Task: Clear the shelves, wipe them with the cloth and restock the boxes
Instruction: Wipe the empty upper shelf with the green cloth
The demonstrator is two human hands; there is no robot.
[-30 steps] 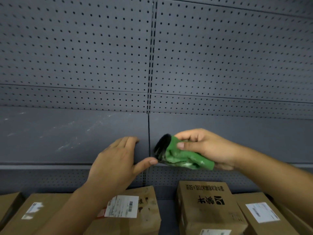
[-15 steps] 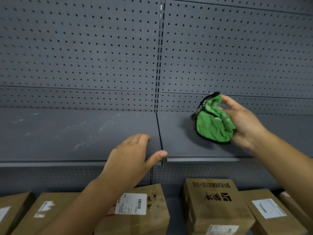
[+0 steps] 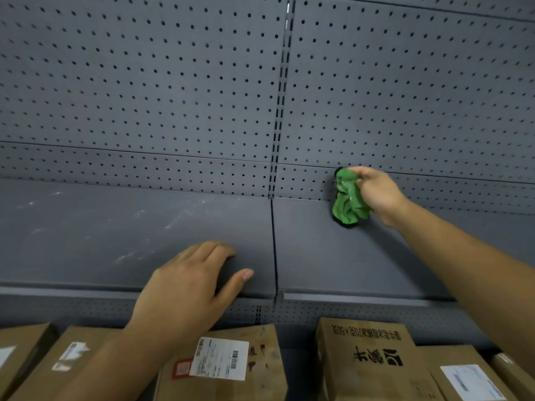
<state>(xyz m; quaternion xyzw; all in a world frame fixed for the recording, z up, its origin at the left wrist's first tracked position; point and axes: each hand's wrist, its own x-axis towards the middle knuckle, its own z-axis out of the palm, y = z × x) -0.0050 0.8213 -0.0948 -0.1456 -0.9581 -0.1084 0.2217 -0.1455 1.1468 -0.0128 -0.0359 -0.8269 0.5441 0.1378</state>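
Observation:
A bare grey metal shelf runs across the view, split by a seam at the middle. My right hand grips a crumpled green cloth at the back of the right shelf section, where the shelf meets the perforated back panel. My left hand rests flat with fingers spread on the front edge of the left section, just left of the seam. The left section shows pale dusty streaks.
Several brown cardboard boxes with labels stand on the level below, along the bottom of the view. A grey perforated back panel fills the upper half, with a slotted upright at the centre.
My right hand has carried the green cloth from the front of the shelf to its back, up and to the right. My left hand has stayed on the front edge.

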